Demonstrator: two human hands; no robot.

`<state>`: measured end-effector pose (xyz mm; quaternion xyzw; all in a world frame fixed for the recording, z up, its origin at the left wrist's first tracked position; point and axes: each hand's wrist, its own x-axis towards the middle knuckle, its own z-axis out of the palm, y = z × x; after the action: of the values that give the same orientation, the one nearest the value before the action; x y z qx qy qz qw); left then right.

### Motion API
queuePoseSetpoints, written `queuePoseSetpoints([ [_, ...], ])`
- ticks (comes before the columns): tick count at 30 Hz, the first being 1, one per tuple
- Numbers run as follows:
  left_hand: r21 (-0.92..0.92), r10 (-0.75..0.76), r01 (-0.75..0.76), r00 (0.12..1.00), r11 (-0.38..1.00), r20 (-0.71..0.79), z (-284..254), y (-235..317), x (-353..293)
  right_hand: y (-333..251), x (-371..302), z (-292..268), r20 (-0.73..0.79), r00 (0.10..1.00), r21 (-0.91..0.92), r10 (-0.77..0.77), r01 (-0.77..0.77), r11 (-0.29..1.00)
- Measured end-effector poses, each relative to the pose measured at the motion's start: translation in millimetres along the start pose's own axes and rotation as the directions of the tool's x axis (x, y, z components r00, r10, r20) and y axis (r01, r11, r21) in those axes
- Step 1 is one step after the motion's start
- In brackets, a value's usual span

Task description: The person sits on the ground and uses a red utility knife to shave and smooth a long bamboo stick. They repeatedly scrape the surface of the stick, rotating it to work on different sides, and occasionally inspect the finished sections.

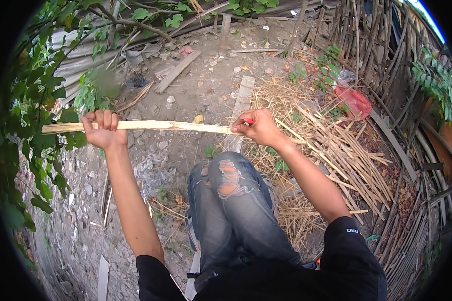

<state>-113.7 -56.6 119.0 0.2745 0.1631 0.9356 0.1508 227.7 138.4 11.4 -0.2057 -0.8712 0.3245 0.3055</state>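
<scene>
A long, pale bamboo strip (171,125) stretches level across the view in front of my knees. My left hand (107,131) is closed around it near its left end, where it looks split into thin layers. At the other end, my right hand (258,129) is closed, pinching the strip between thumb and fingers. A small red object (247,121) shows in that same hand; most of it is hidden, so I cannot tell its kind. Both arms reach forward, and the strip passes above the ground without touching my legs.
To the right lie a pile of split bamboo sticks (354,165) and thin shavings (276,103). A red mesh bag (355,103) sits by the stick fence (371,45). Beneath the strip runs a wooden plank (243,95); another board (178,71) lies farther off. Leafy vines (40,100) hang at left.
</scene>
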Motion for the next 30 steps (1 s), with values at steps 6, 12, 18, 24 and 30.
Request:
queuePoseSetpoints([
  [6, 0.003, 0.020, -0.020, 1.000, 1.000, 0.008, -21, 12, 4, 20, -10, -21, -0.167, 0.972, -0.013, 0.165, -0.170, 0.985],
  [12, 0.024, 0.089, -0.088, 0.996, 0.996, -0.032, -75, 59, 27, 124, -55, -109, -0.550, 0.757, 0.216, 0.351, -0.277, 0.936],
  [18, -0.128, 0.068, -0.080, 0.993, 0.989, -0.094, -160, 114, 59, 225, -151, -189, -0.860, 0.439, -0.099, 0.261, -0.644, 0.758],
  [24, -0.074, 0.175, -0.196, 0.958, 0.978, -0.228, -180, 122, 49, 243, -224, -203, -0.844, 0.259, -0.099, 0.470, -0.936, 0.338],
  [30, -0.238, 0.011, -0.108, 0.927, 0.965, -0.376, -93, 38, -25, 76, -120, -82, -0.420, 0.660, 0.599, 0.623, -0.314, 0.736],
])
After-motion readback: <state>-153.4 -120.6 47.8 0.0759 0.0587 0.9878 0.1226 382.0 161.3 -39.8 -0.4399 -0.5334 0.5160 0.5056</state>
